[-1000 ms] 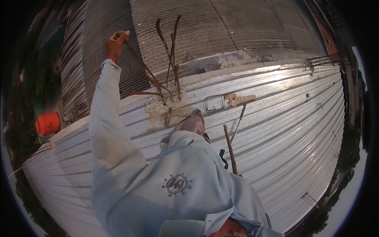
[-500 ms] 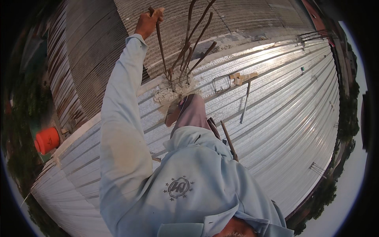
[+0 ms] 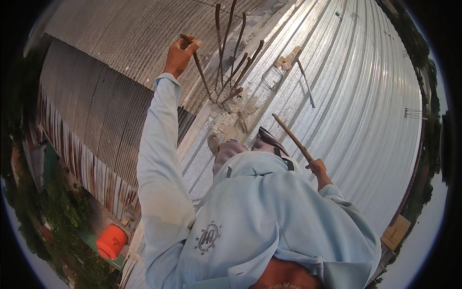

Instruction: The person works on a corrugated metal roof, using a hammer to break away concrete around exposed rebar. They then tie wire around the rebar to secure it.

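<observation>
My left hand [image 3: 181, 54] is raised at the upper left, its fingers closed round the top of a bent, rusty rebar [image 3: 201, 73]. Several more rebars [image 3: 221, 43] rise beside it from a broken concrete stub [image 3: 224, 123], spreading outward. At the lower right, my right hand [image 3: 317, 169] grips the near end of a long wooden handle [image 3: 291, 137]. The handle slants up and left over the metal roofing, its far end apart from the rebars. Whether it carries a tool head cannot be made out. A small brownish piece [image 3: 242, 122] lies in the rubble by the stub.
Shiny corrugated metal roofing [image 3: 356, 120] spreads to the right, with a wire frame [image 3: 272, 77], cardboard scraps [image 3: 288, 58] and a thin metal bar [image 3: 306, 83] on it. Grey corrugated roofing [image 3: 120, 38] lies beyond a ledge at left. An orange container [image 3: 111, 242] stands lower left.
The view has turned, shifting the roof and orange container in the picture. My right hand has come into sight holding the wooden handle. My left hand stays on the rebar.
</observation>
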`<state>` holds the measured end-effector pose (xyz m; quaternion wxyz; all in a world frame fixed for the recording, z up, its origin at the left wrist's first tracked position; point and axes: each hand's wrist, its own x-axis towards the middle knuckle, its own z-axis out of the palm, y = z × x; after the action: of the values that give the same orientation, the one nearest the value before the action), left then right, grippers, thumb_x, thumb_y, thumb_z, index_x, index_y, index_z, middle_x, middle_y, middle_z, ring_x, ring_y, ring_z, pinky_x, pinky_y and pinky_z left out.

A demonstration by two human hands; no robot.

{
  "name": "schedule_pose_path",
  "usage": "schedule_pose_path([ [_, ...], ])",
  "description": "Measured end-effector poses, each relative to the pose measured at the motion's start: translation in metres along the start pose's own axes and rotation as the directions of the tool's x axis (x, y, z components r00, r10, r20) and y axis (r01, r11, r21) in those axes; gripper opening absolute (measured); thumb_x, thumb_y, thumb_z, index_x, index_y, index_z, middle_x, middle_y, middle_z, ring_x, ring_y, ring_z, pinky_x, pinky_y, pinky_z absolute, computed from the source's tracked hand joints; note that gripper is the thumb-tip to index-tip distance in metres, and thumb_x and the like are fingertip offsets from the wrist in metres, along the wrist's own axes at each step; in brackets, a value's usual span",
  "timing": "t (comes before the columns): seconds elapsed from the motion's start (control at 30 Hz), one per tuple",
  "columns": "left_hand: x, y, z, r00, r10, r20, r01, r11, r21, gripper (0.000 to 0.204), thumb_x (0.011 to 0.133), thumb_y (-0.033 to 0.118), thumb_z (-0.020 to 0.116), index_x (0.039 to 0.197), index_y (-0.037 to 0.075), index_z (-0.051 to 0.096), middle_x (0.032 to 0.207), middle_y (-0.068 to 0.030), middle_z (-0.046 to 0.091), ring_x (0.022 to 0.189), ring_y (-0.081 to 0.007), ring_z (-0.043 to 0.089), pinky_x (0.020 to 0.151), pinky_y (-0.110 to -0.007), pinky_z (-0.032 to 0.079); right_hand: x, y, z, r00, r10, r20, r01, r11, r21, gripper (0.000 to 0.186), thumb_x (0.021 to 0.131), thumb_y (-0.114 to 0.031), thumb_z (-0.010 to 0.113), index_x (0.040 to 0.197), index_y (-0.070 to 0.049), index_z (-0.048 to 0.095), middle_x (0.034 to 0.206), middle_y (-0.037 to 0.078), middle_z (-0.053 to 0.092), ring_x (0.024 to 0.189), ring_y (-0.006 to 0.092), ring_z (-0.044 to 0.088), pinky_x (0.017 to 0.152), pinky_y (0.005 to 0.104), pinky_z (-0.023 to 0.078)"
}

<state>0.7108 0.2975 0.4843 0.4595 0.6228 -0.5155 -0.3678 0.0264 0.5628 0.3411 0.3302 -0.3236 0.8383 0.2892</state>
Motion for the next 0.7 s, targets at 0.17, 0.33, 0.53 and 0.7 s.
schedule_pose_path([
  [0.17, -0.006, -0.011, -0.030, 0.995, -0.071, 0.074, 0.077, 0.993, -0.085, 0.054, 0.088, 0.033, 0.075, 0.131, 0.002, 0.063, 0.133, -0.0210, 0.065, 0.126, -0.0326, 0.061, 0.107, -0.043, 0.046, -0.065, -0.018, 0.054, 0.999, 0.032, -0.014, -0.030, 0.993, 0.118, 0.037, 0.072, -0.031, 0.090, 0.085, -0.002, 0.073, 0.074, 0.005, 0.069, 0.063, 0.0175, 0.065, 0.061, 0.0332, 0.051],
  [0.33, -0.036, -0.066, -0.056, 0.968, -0.231, -0.097, 0.222, 0.971, -0.094, 0.051, 0.094, 0.031, 0.069, 0.137, 0.007, 0.059, 0.134, -0.0166, 0.064, 0.123, -0.0296, 0.062, 0.102, -0.043, 0.049, -0.083, -0.010, 0.102, 1.000, -0.003, 0.007, 0.002, 0.976, 0.220, 0.040, 0.073, -0.033, 0.089, 0.088, 0.001, 0.073, 0.077, 0.007, 0.070, 0.065, 0.0190, 0.066, 0.061, 0.0348, 0.051],
  [0.53, -0.221, -0.250, -0.067, 0.480, -0.818, -0.317, 0.740, 0.571, -0.355, 0.026, 0.098, 0.018, 0.064, 0.121, 0.005, 0.067, 0.102, -0.0104, 0.071, 0.084, -0.0211, 0.069, 0.069, -0.033, 0.055, -0.084, 0.003, 0.123, 0.999, -0.010, 0.038, 0.007, 0.997, 0.077, 0.054, 0.069, -0.040, 0.087, 0.105, -0.002, 0.075, 0.094, 0.012, 0.077, 0.086, 0.0279, 0.075, 0.078, 0.0394, 0.056],
  [0.7, -0.395, -0.271, -0.026, 0.140, -0.988, -0.065, 0.983, 0.147, -0.109, 0.040, 0.102, 0.019, 0.056, 0.136, -0.001, 0.058, 0.130, -0.0235, 0.064, 0.106, -0.0392, 0.068, 0.088, -0.052, 0.056, -0.080, 0.033, 0.130, 0.998, -0.059, -0.015, 0.058, 0.997, -0.045, 0.057, 0.069, -0.041, 0.087, 0.107, -0.002, 0.074, 0.106, 0.017, 0.076, 0.098, 0.0334, 0.074, 0.084, 0.0434, 0.057],
])
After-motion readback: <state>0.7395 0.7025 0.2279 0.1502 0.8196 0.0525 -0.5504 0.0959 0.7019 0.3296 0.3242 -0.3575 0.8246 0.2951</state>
